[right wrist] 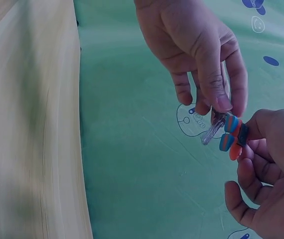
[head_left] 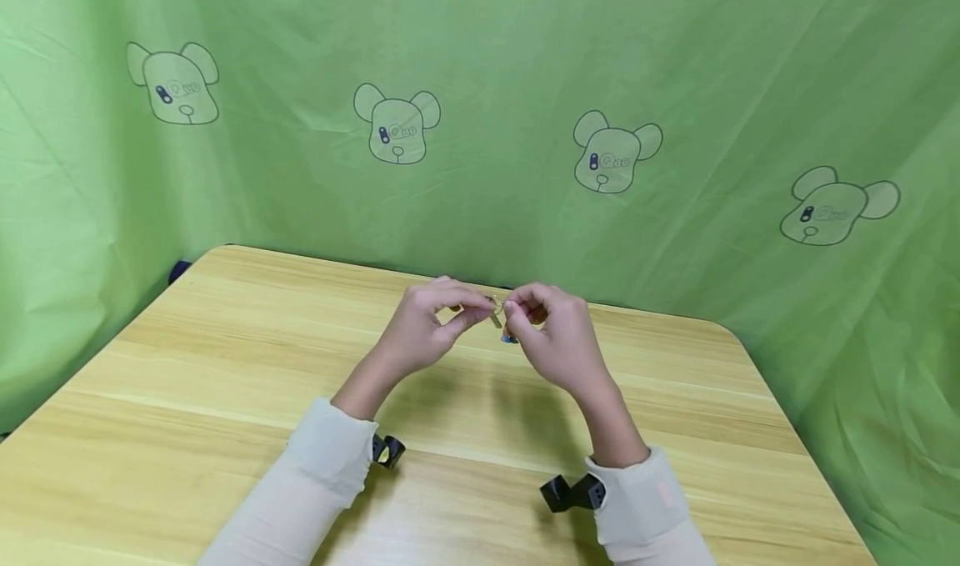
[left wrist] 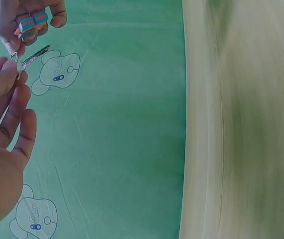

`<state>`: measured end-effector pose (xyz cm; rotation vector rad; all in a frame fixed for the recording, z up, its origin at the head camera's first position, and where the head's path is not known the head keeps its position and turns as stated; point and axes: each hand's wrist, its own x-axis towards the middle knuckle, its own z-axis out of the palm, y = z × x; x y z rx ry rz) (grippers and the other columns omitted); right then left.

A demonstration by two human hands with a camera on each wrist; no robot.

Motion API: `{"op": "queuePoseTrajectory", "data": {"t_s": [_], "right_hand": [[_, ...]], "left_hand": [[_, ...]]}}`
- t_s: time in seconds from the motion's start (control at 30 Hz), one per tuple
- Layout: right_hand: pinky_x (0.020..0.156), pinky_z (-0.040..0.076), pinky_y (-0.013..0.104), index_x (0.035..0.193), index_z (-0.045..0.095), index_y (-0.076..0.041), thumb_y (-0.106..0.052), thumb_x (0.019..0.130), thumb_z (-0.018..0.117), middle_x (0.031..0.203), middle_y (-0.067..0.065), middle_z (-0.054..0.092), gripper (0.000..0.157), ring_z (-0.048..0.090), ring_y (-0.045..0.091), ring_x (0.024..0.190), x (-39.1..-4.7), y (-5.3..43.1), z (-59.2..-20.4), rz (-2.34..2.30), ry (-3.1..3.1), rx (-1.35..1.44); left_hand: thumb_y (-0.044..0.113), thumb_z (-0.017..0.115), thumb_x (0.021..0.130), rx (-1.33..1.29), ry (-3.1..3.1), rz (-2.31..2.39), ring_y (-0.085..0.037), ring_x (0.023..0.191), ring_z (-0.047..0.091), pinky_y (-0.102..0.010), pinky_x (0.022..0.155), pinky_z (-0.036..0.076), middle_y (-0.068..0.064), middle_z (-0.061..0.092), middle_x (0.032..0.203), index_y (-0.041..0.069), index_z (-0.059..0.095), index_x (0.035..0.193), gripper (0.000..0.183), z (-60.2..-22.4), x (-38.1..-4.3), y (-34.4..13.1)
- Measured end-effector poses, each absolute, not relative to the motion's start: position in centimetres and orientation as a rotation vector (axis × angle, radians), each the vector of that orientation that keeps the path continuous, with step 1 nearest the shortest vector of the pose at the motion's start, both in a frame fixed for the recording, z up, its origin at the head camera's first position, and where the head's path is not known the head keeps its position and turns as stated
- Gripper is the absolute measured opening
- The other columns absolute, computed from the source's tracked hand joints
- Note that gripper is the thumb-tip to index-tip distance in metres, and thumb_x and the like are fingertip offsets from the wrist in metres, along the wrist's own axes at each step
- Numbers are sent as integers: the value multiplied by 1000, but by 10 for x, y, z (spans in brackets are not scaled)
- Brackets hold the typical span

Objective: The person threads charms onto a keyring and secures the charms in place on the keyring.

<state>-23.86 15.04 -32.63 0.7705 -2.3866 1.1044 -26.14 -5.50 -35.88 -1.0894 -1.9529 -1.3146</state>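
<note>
Above the table, both hands meet at a metal key ring (head_left: pixel 498 304). My left hand (head_left: pixel 420 324) pinches a silver key (left wrist: pixel 35 57) by its head between thumb and forefinger, and the blade sticks out past the fingertips. From the other side, my right hand (head_left: pixel 558 333) pinches the ring with thumb and forefinger. A small blue-and-orange charm (right wrist: pixel 231 133) dangles just below the right fingertips. In the left wrist view the charm (left wrist: pixel 34 21) overlaps the right hand's curled fingers. The fingertips hide part of the ring and the key's head.
Underneath is a light wood-grain table (head_left: pixel 450 483) with rounded far corners. A green curtain (head_left: pixel 495 41) printed with bear-head outlines hangs behind and at both sides. Black wrist cameras (head_left: pixel 573 493) stick out from the light sleeves (head_left: pixel 645 499).
</note>
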Motion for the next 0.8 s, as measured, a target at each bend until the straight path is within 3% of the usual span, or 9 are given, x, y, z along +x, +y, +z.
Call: {"op": "queuePoseTrajectory", "data": {"t_s": [0.53, 0.7, 0.8], "right_hand": [[57, 53, 29, 96, 71, -6, -9, 100, 65, 76, 0, 70, 8, 67, 21, 68, -236, 152, -322, 1263, -2455, 720], [61, 54, 31, 97, 72, -5, -10, 100, 66, 77, 0, 70, 9, 67, 24, 70, -236, 153, -321, 1254, -2448, 748], [61, 54, 31, 96, 72, -6, -10, 100, 65, 77, 0, 69, 8, 67, 26, 70, -236, 153, -321, 1249, -2435, 768]], "left_hand": [[2, 80, 86, -1152, -1923, -1056, -17, 87, 63, -27, 77, 50, -3, 76, 96, 6, 77, 94, 9, -361, -265, -53], [0, 78, 87, -1166, -1915, -1160, -16, 87, 62, -37, 74, 52, -3, 76, 95, 6, 76, 92, 8, -361, -265, -53], [0, 77, 88, -1162, -1920, -1226, -15, 87, 61, -37, 74, 53, -2, 76, 96, 6, 75, 93, 7, -360, -264, -54]]}}
